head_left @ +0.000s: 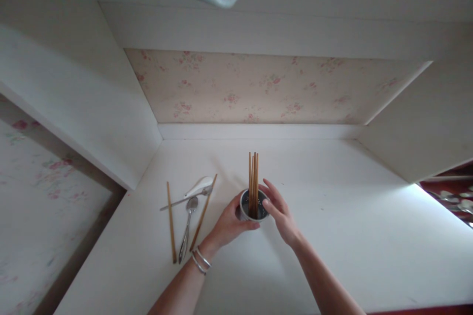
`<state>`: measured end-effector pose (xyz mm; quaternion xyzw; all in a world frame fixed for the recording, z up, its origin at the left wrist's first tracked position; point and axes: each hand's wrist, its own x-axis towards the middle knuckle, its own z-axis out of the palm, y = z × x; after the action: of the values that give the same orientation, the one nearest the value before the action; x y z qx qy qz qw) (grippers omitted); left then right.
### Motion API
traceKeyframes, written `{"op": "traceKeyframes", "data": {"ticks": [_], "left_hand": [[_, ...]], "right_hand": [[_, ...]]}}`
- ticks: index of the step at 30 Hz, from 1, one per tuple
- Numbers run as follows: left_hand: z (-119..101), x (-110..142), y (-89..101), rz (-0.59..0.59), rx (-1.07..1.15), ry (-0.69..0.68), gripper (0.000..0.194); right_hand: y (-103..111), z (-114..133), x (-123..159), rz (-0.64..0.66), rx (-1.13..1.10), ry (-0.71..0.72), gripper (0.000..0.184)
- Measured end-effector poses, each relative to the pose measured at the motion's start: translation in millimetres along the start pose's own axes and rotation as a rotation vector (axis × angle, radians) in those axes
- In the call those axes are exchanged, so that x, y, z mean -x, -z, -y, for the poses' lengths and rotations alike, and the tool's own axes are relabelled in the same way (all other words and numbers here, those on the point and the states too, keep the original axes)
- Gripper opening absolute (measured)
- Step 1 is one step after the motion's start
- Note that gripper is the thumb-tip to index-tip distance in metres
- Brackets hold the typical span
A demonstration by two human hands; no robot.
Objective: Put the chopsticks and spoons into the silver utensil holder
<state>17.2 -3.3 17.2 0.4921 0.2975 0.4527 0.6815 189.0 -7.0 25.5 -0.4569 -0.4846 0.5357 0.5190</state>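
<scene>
head view: the cup (pixel 244 205) stands out on the white tabletop (pixel 332 246), with a bundle of wooden chopsticks (pixel 253 177) upright inside it; the left hand (pixel 231 224) is wrapped around the cup's left side, thumb along the near side; the right hand (pixel 281 214) is at the cup's right edge, loosely open, fingers apart and thumb over the rim, though i cannot tell whether it presses there; two bracelets (pixel 201 260) circle the left wrist.

left of the cup lie a slanted loose chopstick (pixel 203 211), a metal spoon (pixel 184 236), bowl away from the person, and, farthest left, an outer chopstick (pixel 171 226); a white spoon (pixel 195 188) lies left of the cup and a little beyond it; a long-handled metal utensil (pixel 185 200) lies across the outer chopstick, its head near the white spoon; beyond the cup is a flowered wall panel (pixel 251 88).
</scene>
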Motion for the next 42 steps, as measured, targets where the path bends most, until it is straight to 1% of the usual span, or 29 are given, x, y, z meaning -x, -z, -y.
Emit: {"op": "traceKeyframes", "data": {"ticks": [3, 4, 5, 7, 10, 13, 16, 18, 19, 20, 22, 23, 24, 26, 28, 30, 31, 33, 35, 38, 40, 42], "left_hand": [[-4.6, 1.5, -1.4, -0.015, -0.051, 0.024, 0.075], [-5.3, 1.9, -1.5, -0.029, -0.073, 0.026, 0.074], [-5.5, 2.1, -1.3, -0.043, -0.088, 0.027, 0.074], [-4.7, 2.1, -0.7, -0.047, -0.097, 0.03, 0.077], [-2.7, 1.9, -0.3, 0.0, -0.104, 0.026, 0.079], [-2.2, 5.0, -0.2, 0.036, -0.157, 0.022, 0.079], [-7.1, 15.7, 4.7, 0.071, -0.276, 0.043, 0.085], [-16.5, 26.9, 13.4, 0.037, -0.384, 0.092, 0.085], [-23.5, 33.0, 19.6, -0.015, -0.441, 0.14, 0.079], [-31.6, 39.1, 27.2, -0.109, -0.499, 0.19, 0.07], [-49.7, 50.3, 45.9, -0.251, -0.652, 0.293, 0.048], [-58.3, 55.4, 56.9, -0.302, -0.764, 0.319, 0.038], [-65.8, 60.1, 68.8, -0.354, -0.891, 0.323, 0.035], [-75.6, 68.9, 93.5, -0.487, -1.174, 0.369, 0.035], [-77.5, 76.8, 116.6, -0.578, -1.458, 0.495, 0.036], [-73.1, 83.2, 134.4, -0.604, -1.603, 0.627, 0.04], [-69.5, 85.4, 140.9, -0.593, -1.63, 0.678, 0.043], [-62.1, 87.9, 148.8, -0.547, -1.635, 0.729, 0.046], [-56.7, 88.2, 152.0, -0.499, -1.633, 0.737, 0.044], [-55.4, 87.7, 153.4, -0.469, -1.628, 0.722, 0.039], [-60.0, 87.3, 153.7, -0.465, -1.611, 0.727, 0.037], [-69.3, 86.0, 151.6, -0.478, -1.6, 0.733, 0.036]], "right_hand": [[4.8, -12.8, 10.3, 0.146, 0.008, 0.045, 0.082], [4.6, -16.0, 12.5, 0.176, 0.016, 0.056, 0.086], [3.5, -18.4, 14.0, 0.198, 0.016, 0.065, 0.086], [0.0, -20.7, 15.5, 0.215, -0.009, 0.078, 0.08], [-4.6, -21.7, 15.8, 0.202, -0.041, 0.079, 0.072], [-4.9, -24.7, 15.7, 0.185, -0.008, 0.084, 0.074], [-2.3, -29.6, 15.6, 0.206, 0.003, 0.098, 0.075], [-0.5, -31.8, 15.5, 0.223, 0.008, 0.103, 0.074], [0.3, -32.4, 15.5, 0.225, 0.016, 0.105, 0.074], [1.0, -32.7, 15.5, 0.225, 0.027, 0.107, 0.074], [2.0, -32.5, 15.6, 0.224, 0.044, 0.108, 0.075], [2.4, -32.2, 15.5, 0.227, 0.049, 0.107, 0.076], [2.9, -32.0, 15.4, 0.231, 0.054, 0.107, 0.076], [4.2, -32.0, 15.0, 0.238, 0.068, 0.11, 0.076], [5.7, -33.0, 14.2, 0.234, 0.096, 0.116, 0.077], [7.3, -34.8, 13.1, 0.219, 0.124, 0.121, 0.079], [7.9, -35.8, 12.7, 0.215, 0.134, 0.121, 0.08], [8.8, -37.0, 12.2, 0.211, 0.141, 0.121, 0.08], [9.1, -37.1, 12.3, 0.213, 0.143, 0.123, 0.08], [9.1, -35.8, 12.8, 0.21, 0.153, 0.131, 0.08], [8.9, -35.0, 13.1, 0.209, 0.157, 0.133, 0.08], [8.6, -34.8, 13.0, 0.209, 0.152, 0.134, 0.079]]}}
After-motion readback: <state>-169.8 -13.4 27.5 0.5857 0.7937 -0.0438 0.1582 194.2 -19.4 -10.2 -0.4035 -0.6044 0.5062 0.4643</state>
